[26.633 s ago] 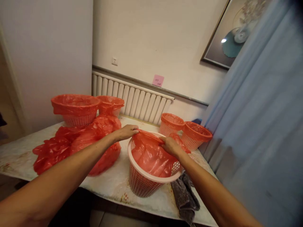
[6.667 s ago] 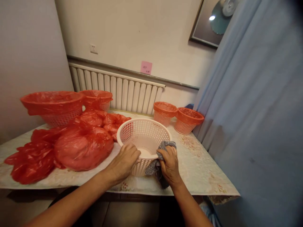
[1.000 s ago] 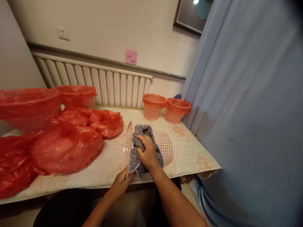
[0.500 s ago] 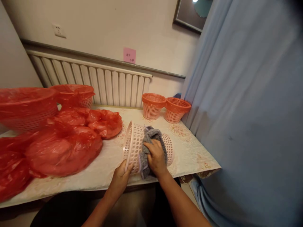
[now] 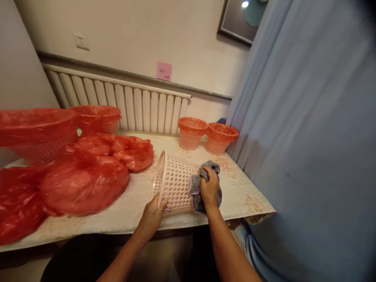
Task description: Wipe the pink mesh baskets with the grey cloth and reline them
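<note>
A pale pink plastic wastebasket (image 5: 178,184) with a pattern of holes lies on its side on the table, its mouth facing left. My left hand (image 5: 153,215) grips its rim at the near side, thumb outside. A grey cloth (image 5: 196,192) is bunched under my right hand (image 5: 210,188), which presses it against the basket's base end at the right. The cloth hides most of that end. My right fingers curl into the cloth.
Two small baskets with red liners (image 5: 192,133) stand at the back right. Tied red plastic bags (image 5: 85,184) and larger lined baskets (image 5: 38,133) fill the left of the table (image 5: 241,196). A blue curtain (image 5: 293,137) hangs at the right; a radiator (image 5: 141,105) is behind.
My right hand and the cloth have slid right along the basket, from its middle to its base end. My left hand keeps hold of the rim.
</note>
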A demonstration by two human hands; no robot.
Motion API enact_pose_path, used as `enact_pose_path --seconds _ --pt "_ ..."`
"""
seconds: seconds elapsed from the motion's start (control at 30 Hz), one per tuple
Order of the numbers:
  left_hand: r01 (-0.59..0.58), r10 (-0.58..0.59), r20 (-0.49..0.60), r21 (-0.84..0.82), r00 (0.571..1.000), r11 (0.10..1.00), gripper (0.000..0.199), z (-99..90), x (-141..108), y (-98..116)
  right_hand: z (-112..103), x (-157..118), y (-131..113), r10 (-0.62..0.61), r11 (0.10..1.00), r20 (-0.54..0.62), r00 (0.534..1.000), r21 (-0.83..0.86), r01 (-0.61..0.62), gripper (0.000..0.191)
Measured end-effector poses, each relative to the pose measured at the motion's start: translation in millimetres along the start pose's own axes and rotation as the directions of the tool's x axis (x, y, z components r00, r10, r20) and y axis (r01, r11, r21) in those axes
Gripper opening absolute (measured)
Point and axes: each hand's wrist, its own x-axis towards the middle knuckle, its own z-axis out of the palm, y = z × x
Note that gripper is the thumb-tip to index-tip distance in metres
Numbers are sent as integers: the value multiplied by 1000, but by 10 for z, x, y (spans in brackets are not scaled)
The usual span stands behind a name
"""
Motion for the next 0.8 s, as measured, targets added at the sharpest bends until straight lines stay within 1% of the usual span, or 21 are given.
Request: enact_pose_path --seconds 0.1,0.17,0.23,0.27,0.3,0.4,0.47,0.53,0.6,0.67,0.73,0.8 --pt "-8 8 -8 31 1000 999 30 -26 -17 64 161 99 -448 -104 982 107 989 170 85 48" --pt "-28 28 -19 4 999 1000 28 -50 -3 87 221 80 -762 -210 947 182 961 281 154 51" --pt "-68 67 -19 -64 998 996 25 -82 36 90 242 -41 -1029 -309 912 257 916 352 209 54" --pt "-75 73 -26 -106 997 991 24 -99 63 87 243 -131 -1127 -342 902 275 899 365 232 55" --pt "-63 58 -38 -154 998 986 22 -114 92 83 240 -229 -1197 -351 904 280 894 352 244 55" --pt "38 -61 -65 -304 996 952 19 -153 161 64 233 -471 -1247 -364 908 254 896 312 281 56" --pt "71 -99 -61 -359 993 931 21 -173 166 30 241 -528 -1205 -369 908 246 896 303 291 56" --pt "46 -58 -28 -322 998 946 23 -191 130 -39 258 -512 -1164 -365 910 259 894 300 285 55" --pt "10 -5 23 -224 1000 975 23 -201 70 -136 277 -469 -1152 -362 913 271 892 295 281 54" --pt "2 6 57 -136 998 991 20 -191 13 -225 290 -434 -1163 -363 916 274 891 281 287 54" --pt "3 0 43 -86 999 996 21 -159 -19 -261 291 -406 -1166 -376 916 280 883 255 310 56" --pt "28 -28 10 -75 1000 997 27 -119 -19 -227 274 -362 -1113 -382 919 293 876 217 329 58"
